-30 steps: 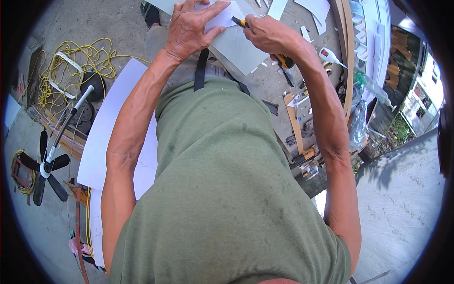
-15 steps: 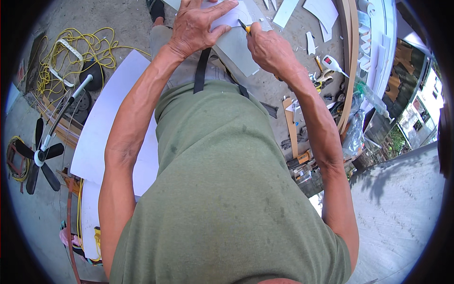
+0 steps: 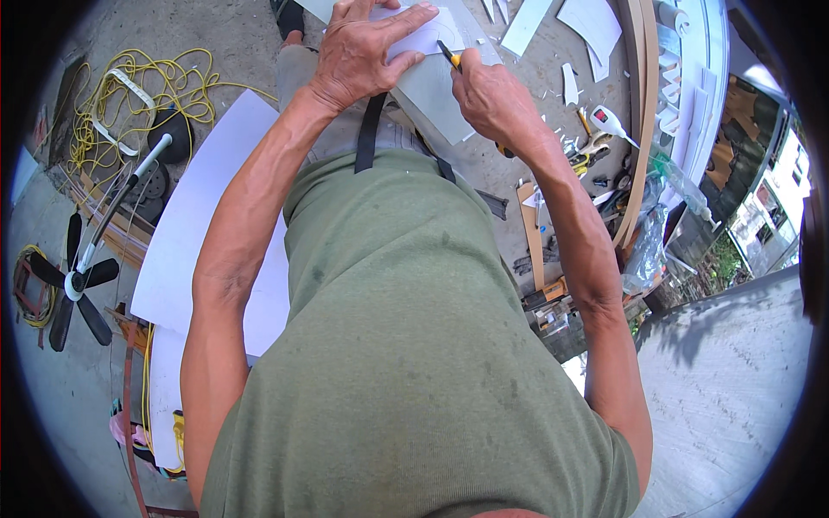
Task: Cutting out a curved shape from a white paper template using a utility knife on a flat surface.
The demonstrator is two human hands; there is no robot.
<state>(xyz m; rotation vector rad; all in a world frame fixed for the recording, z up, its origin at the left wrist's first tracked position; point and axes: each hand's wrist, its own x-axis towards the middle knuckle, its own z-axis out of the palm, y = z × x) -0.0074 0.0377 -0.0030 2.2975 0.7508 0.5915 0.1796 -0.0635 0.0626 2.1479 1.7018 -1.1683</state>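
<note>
Left hand (image 3: pixel 356 55) — fingers spread, resting on thin flat white sheet (image 3: pixel 429 37) atop flat grey board (image 3: pixel 439 99). Right hand (image 3: pixel 494 93) — wrapped round yellow-and-black utility knife (image 3: pixel 451 57), tip at sheet's right side.

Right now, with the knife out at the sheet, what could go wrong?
1. The knife in the right hand has its blade tip close to the left hand; a leftward slip might cut its fingers.
2. The white sheet lies over a grey board; if the left hand presses too lightly, the sheet could shift and throw the blade off.
</note>
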